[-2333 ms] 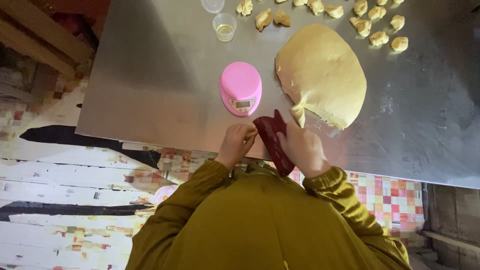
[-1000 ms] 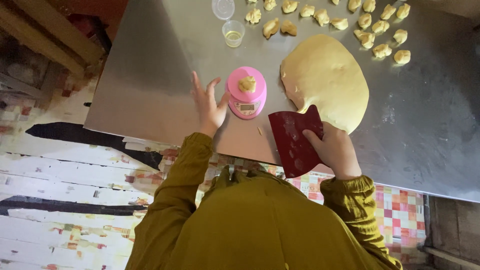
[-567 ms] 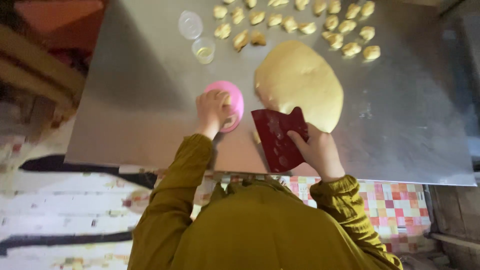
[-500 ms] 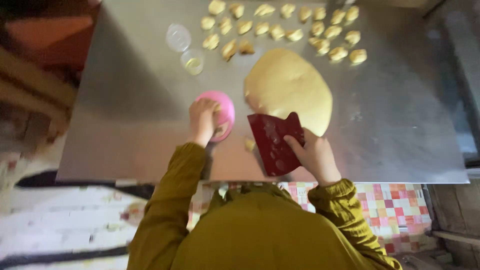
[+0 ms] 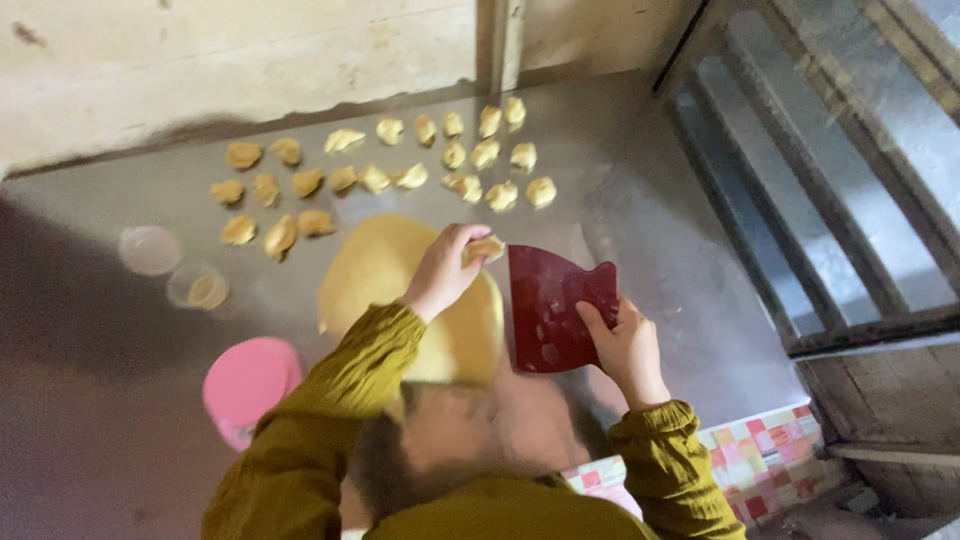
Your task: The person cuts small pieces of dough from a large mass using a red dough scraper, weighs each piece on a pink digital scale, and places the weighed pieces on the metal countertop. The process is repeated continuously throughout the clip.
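The left hand pinches a small dough piece above the large dough mass. The right hand grips the red scraper beside that mass. About twenty portions lie beyond it; much dough remains uncut.

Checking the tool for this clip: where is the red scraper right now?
In the head view the red scraper sits right of centre, gripped at its right edge by the right hand, beside the big flat dough and the left hand.

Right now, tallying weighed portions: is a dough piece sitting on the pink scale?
No, the pink scale shows bare; the left hand holds a dough piece.
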